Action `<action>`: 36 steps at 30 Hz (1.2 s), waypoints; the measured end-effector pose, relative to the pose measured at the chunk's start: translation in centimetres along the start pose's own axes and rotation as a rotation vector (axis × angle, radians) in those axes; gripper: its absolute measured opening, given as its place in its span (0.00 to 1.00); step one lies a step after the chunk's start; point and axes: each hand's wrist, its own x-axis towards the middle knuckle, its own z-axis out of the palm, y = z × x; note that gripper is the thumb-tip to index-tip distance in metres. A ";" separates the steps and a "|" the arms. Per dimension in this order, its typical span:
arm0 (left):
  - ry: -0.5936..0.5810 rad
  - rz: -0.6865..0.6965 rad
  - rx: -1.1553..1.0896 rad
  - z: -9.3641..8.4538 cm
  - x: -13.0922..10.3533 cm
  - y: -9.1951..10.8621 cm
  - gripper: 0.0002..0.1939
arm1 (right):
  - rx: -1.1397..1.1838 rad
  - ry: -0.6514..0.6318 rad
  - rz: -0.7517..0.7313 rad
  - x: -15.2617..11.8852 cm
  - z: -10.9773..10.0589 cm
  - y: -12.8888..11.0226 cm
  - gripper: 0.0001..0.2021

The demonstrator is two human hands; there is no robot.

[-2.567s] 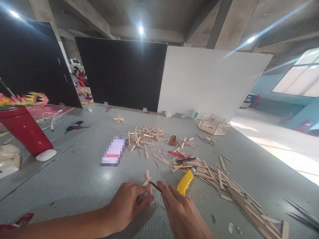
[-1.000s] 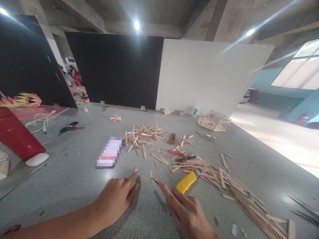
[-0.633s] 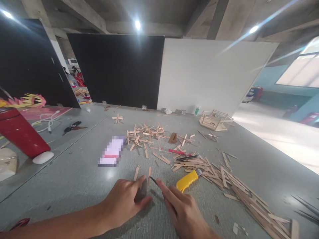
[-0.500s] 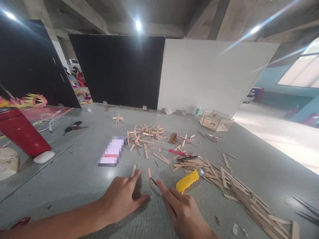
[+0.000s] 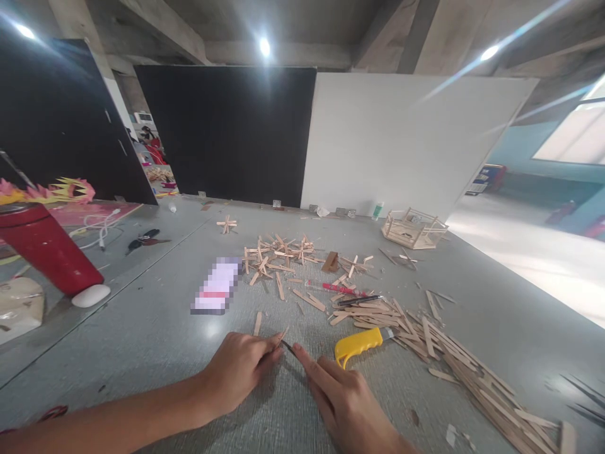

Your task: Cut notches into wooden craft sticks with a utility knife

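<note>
My left hand (image 5: 241, 366) is closed, with thumb and forefinger pinching a short wooden craft stick (image 5: 285, 333) above the table. My right hand (image 5: 347, 397) grips dark, thin tweezers (image 5: 288, 346), forefinger stretched along them. Their tip meets the stick at my left fingertips; most of the tweezers is hidden under my right hand. Just beyond my left hand, another short stick (image 5: 258, 323) lies flat. A yellow-handled cutter (image 5: 359, 345) rests to the right of my right hand.
Long sticks (image 5: 472, 372) are heaped at right, under a black pen (image 5: 359, 301). Star-shaped stick pieces (image 5: 278, 251) lie mid-table, near a phone-like slab (image 5: 217, 287). A stick frame (image 5: 414, 230) stands at back right. A red bottle (image 5: 50, 249) is at left.
My left hand has moved from the flat stick towards the tweezers and closed on the short stick at their tip. My right hand has barely moved.
</note>
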 end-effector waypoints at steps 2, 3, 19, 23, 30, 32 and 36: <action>-0.017 0.009 0.003 -0.1 0.0 0.1 0.19 | 0.005 0.000 0.008 0.0 -0.1 0.0 0.23; -0.026 0.007 0.017 -0.1 0.0 0.1 0.18 | 0.012 0.003 0.012 -0.1 -0.1 0.0 0.23; -0.026 -0.052 0.184 -0.2 -0.4 0.1 0.23 | -0.182 0.050 -0.066 0.3 -1.3 -0.2 0.25; -0.021 -0.053 0.198 -0.4 -0.3 0.0 0.25 | -0.189 0.057 -0.075 0.2 -1.2 -0.1 0.24; -0.033 -0.036 0.231 -0.2 -0.3 -0.3 0.24 | -0.182 0.129 -0.098 0.1 -0.7 -0.1 0.24; -0.026 -0.027 0.238 -0.1 -0.4 -0.4 0.24 | -0.181 0.144 -0.096 0.0 -0.7 0.1 0.23; -0.015 -0.033 0.252 0.1 -0.5 -0.5 0.24 | -0.177 0.166 -0.104 0.0 -0.7 0.2 0.23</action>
